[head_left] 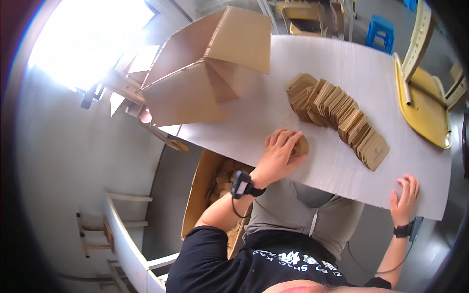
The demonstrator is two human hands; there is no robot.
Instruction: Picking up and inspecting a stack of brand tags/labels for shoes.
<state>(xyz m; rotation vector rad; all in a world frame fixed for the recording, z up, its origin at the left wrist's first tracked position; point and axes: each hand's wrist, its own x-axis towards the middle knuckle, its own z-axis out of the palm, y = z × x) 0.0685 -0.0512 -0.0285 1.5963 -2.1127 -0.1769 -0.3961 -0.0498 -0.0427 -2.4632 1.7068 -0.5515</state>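
Near the table's front edge, my left hand (279,157) is closed over a small brown cardboard card (301,147), and its fingers hide part of it. Dark print shows on the card's face. Farther back and to the right, a long row of similar brown cards (337,108) leans over in a curved line, several overlapping like a fallen stack. To the right, my right hand (404,199) rests at the table's front edge with its fingers apart and loosely bent. Nothing shows in it. Both wrists carry a black strapped device.
A large open cardboard box (183,93) stands at the table's left, flaps spread. Below the left edge, another box (196,195) holds brown pieces. A yellow chair (424,105) stands at the right of the pale table (337,53), and a blue stool (380,33) is behind it.
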